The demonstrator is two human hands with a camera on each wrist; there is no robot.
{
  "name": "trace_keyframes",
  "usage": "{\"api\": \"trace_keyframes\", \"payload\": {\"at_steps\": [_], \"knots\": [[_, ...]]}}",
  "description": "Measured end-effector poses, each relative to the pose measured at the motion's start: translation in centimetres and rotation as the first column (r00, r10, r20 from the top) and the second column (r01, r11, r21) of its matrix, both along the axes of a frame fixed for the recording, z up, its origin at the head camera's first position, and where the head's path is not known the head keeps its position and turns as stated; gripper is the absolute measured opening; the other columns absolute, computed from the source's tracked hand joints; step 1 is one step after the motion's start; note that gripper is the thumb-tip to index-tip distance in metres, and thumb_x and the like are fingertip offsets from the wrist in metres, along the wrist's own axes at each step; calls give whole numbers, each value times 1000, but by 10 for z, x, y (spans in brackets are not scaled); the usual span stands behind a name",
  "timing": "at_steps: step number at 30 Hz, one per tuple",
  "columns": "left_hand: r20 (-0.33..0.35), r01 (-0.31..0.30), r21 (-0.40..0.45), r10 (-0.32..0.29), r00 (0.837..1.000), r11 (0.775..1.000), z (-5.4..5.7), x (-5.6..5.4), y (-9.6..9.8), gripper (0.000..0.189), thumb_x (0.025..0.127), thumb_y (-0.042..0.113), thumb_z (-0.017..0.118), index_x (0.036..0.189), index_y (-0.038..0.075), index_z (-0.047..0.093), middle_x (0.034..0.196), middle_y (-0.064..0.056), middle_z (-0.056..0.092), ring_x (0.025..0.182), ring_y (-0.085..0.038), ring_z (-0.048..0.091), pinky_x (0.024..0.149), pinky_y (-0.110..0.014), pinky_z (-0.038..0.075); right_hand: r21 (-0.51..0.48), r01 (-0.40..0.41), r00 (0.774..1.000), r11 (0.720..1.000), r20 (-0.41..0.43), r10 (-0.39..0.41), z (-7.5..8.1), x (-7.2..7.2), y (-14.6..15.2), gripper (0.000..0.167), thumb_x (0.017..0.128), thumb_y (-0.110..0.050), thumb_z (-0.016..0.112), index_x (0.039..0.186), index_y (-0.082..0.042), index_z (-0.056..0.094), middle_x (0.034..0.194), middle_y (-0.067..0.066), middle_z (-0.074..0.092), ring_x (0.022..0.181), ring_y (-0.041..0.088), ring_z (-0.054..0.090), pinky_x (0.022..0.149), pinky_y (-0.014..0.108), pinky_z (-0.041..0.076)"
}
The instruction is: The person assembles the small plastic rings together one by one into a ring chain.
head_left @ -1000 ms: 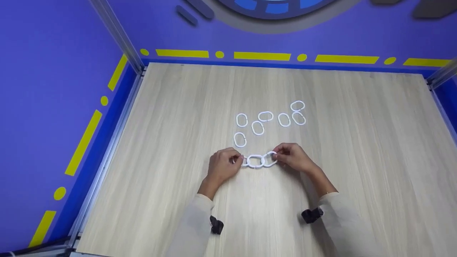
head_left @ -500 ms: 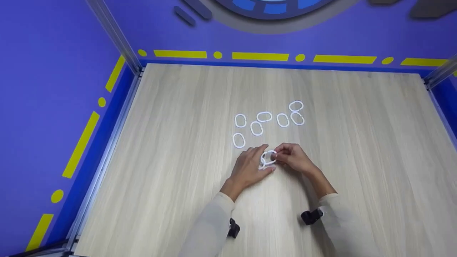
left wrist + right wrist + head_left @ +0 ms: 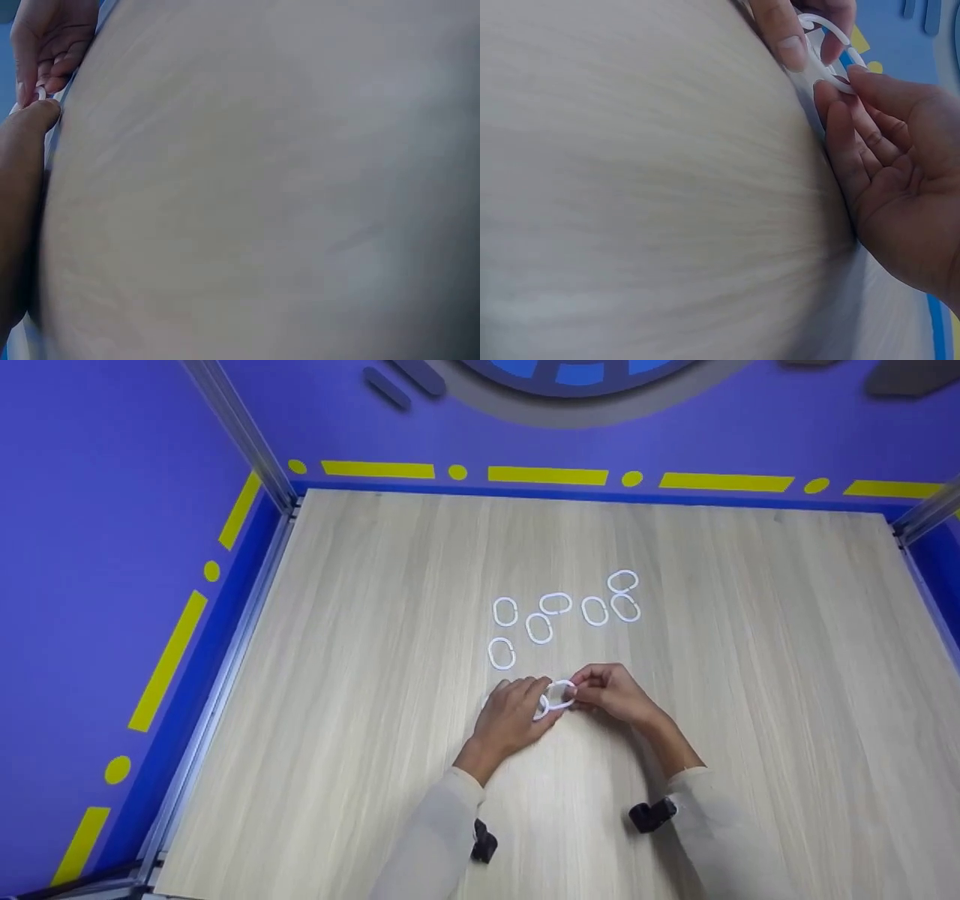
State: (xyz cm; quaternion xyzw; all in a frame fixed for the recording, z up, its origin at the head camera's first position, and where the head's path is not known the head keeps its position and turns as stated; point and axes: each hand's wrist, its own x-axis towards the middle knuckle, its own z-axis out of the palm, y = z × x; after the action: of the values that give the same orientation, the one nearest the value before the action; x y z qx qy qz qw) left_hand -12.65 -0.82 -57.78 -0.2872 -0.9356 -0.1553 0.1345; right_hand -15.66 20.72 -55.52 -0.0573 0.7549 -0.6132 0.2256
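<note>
My right hand (image 3: 616, 694) pinches the right end of a white oval plastic ring (image 3: 560, 683) between thumb and fingertips, low over the table. That ring is linked through a second white ring (image 3: 541, 709), which lies mostly within my left hand (image 3: 511, 718). The left thumb and fingers curl round the linked rings, hiding the rest of the chain. From the right wrist view, the held ring (image 3: 838, 82) shows a small gap in its side, with the left thumb (image 3: 784, 41) close beside it. Only a sliver of ring (image 3: 41, 94) appears in the left wrist view.
Several loose white rings lie beyond the hands, among them a near-left ring (image 3: 502, 653), a middle ring (image 3: 529, 620) and a far-right ring (image 3: 622, 572). The wooden table (image 3: 360, 660) meets blue-purple walls (image 3: 105, 547) at the left and back.
My left hand let go of the chain's left end, moved right over the links, then drew slightly back left, closing round them. The right hand has kept its pinch nearly in place.
</note>
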Motion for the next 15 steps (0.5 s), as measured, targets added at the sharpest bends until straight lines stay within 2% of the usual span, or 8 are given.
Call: {"api": "trace_keyframes", "payload": {"at_steps": [12,15], "knots": [[-65,22,-8,-22,998,1000,-3,-2,-12,37,93,47,69,102,11,68,88,2,66,76,-14,62,69,-29,45,-10,-73,997,997,38,73,6,-4,0,25,98,-4,61,110,18,62,84,-3,73,78,6,71,75,22,60],[-86,30,2,-30,996,1000,-3,-3,-14,36,92,47,70,98,11,69,85,2,65,73,-14,61,68,-29,45,46,-71,997,996,-20,72,11,-10,-1,26,101,-8,58,110,16,64,86,1,73,76,6,69,71,20,57]]}}
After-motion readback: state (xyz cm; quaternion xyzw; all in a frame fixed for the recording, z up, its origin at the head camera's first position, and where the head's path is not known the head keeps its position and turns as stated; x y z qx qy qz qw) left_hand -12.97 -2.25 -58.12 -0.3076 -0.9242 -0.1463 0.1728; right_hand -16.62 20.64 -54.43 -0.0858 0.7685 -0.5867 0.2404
